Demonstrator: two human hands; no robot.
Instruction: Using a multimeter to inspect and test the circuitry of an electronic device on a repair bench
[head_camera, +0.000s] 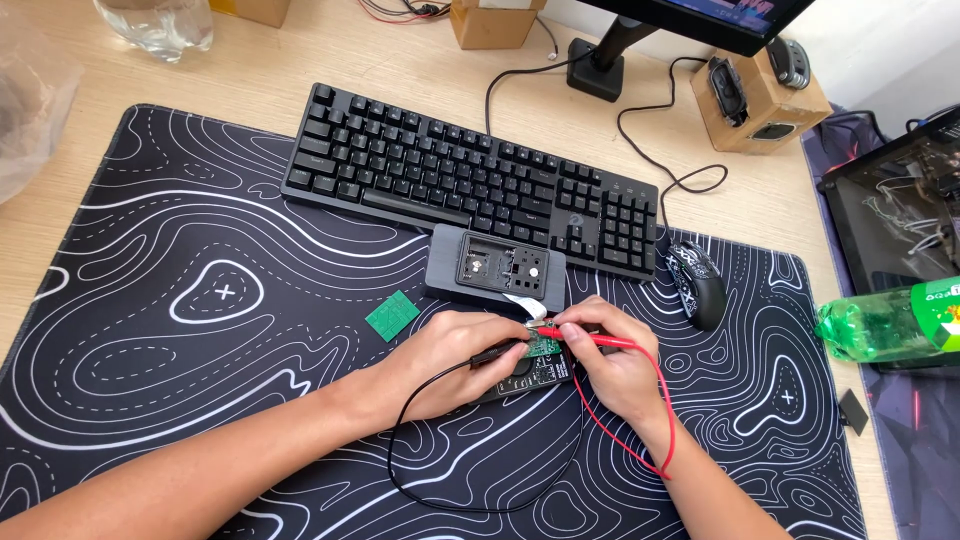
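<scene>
My left hand (452, 357) holds a black test probe (497, 353) whose black lead loops down over the mat. My right hand (610, 360) holds a red test probe (585, 339) with a red lead trailing past my wrist. Both probe tips meet at a small green circuit board (543, 346) lying on a black device part (530, 378) between my hands. Just beyond them sits a grey opened casing (494, 269) with a white ribbon cable (524, 306) running toward the board. A separate small green circuit board (392, 315) lies on the mat to the left.
A black patterned desk mat (190, 330) covers the wooden desk. A black keyboard (470, 180) lies behind the casing, a black mouse (697, 283) at its right. A green bottle (890, 325) lies at the right edge. A monitor stand (598, 65) and a speaker (755, 95) are at the back.
</scene>
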